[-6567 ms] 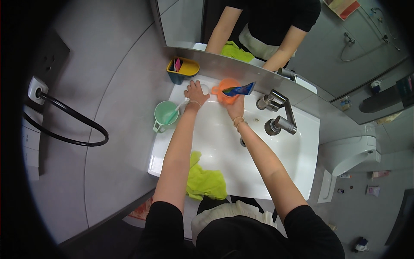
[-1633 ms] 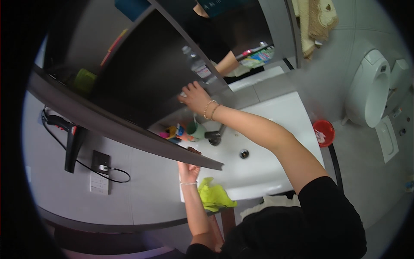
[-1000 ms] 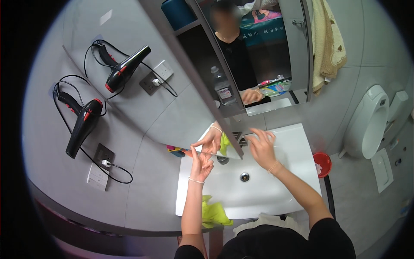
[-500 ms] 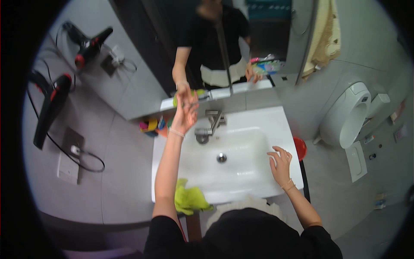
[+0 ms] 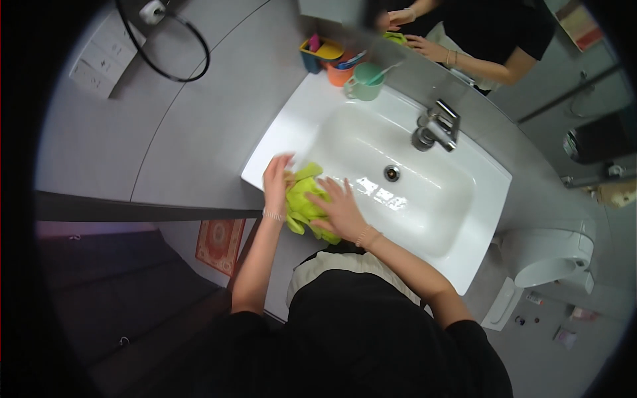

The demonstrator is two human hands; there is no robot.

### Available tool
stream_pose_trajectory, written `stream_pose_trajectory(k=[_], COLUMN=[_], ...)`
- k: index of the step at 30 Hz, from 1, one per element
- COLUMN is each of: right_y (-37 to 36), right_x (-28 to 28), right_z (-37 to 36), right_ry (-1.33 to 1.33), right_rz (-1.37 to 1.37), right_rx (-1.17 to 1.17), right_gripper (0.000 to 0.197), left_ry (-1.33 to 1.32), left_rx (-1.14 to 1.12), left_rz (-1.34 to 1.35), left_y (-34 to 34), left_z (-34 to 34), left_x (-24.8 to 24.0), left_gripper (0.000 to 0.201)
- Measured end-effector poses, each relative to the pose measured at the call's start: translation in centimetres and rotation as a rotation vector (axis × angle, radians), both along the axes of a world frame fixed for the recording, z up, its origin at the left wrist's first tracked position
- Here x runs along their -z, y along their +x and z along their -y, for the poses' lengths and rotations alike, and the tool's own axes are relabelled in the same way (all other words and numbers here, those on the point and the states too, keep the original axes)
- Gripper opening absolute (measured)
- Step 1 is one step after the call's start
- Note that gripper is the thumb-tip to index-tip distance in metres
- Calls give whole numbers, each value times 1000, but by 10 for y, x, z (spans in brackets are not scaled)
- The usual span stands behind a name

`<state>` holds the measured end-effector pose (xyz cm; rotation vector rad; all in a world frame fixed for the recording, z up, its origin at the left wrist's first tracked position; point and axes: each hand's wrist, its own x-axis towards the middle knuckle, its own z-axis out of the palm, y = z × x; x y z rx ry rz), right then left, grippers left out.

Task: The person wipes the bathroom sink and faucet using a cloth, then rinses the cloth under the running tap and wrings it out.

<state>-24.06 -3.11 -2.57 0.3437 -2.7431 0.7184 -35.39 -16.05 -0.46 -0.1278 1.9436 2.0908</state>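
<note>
A crumpled lime-green cloth or pair of gloves (image 5: 306,199) lies over the near-left rim of the white washbasin (image 5: 275,142); its exact kind is unclear. At its left edge is my left hand (image 5: 275,186), a bracelet on the wrist. Motion blurs those fingers, so their grip does not show. From the right, my right hand (image 5: 344,213) reaches across, its spread fingers resting on the green material. A chrome faucet (image 5: 438,126) stands at the basin's far side, above the drain (image 5: 392,174).
Behind the basin's left corner stand a green cup (image 5: 365,83) with a toothbrush, an orange cup (image 5: 340,75) and a blue-and-yellow holder (image 5: 320,52). A mirror (image 5: 478,40) runs along the back. To the right is a toilet (image 5: 547,255); a red patterned mat (image 5: 220,245) lies lower left.
My left hand has come down from near the mirror to the green material. My right hand has crossed from the basin's right side onto it. The view has turned and shifted left.
</note>
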Motion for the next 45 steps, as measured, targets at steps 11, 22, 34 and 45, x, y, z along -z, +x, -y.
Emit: stream_pose_trajectory(k=[11,22,34,45], right_y=[-147,-307,-209,-23], right_x=[76,109,100,83], right_z=[42,-38,70,32], right_ry=[-112,301,126,12], right_rz=[-71,-27,25,163], right_rx=[-88,525,117,-410], right_gripper=[44,55,46,40], left_ry=[-278,-392,-87,-324], left_rx=[-340,-140,-140,-139], left_rz=[770,796,852,853], left_y=[206,420,361,258], left_z=[286,335,311,262], left_x=[239,308,321,242], left_gripper=[25,26,35,37])
